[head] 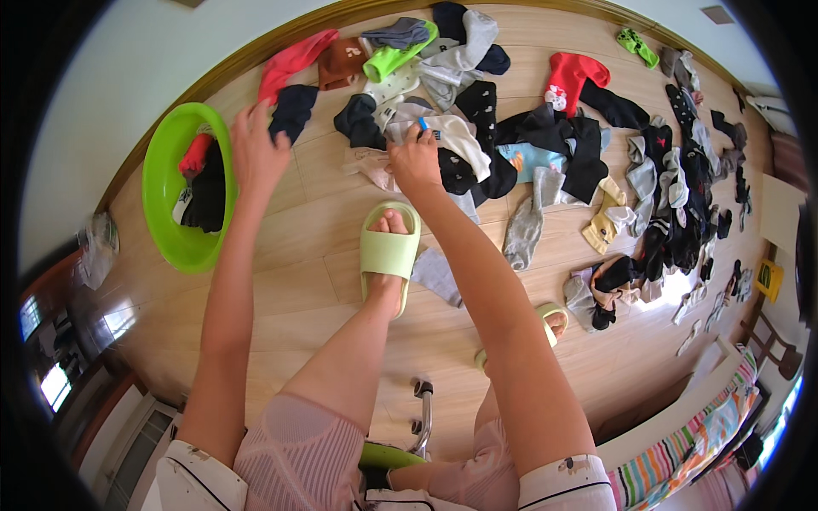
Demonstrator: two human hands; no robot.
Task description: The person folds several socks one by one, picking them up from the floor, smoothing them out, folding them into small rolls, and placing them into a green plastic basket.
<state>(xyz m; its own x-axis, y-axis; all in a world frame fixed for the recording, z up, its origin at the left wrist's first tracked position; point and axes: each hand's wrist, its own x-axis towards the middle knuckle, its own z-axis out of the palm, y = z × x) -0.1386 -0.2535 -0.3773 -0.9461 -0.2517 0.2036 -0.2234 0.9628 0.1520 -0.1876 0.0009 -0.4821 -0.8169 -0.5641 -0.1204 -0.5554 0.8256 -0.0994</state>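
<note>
Socks of many colours lie strewn over a wooden floor. My left hand point(260, 144) is over the floor between the green plastic basin point(153, 191) and a dark navy sock point(294, 114), fingers apart and nothing seen in them. Whether its fingertips touch the navy sock or the red sock point(297, 57) beyond, I cannot tell. My right hand point(415, 156) is at the sock heap, its fingers bent at the edge of a white sock point(463, 142) near a small blue piece; its hold is unclear. Red and black socks point(208, 191) lie in the basin.
More socks point(677, 211) spread across the floor to the right. A grey sock point(438, 276) lies beside my green slipper point(388, 246). Chair casters point(422, 388) stand between my legs. A clear plastic bag point(99, 249) is at the left, by the wall. A bed with striped bedding point(664, 463) is at the lower right.
</note>
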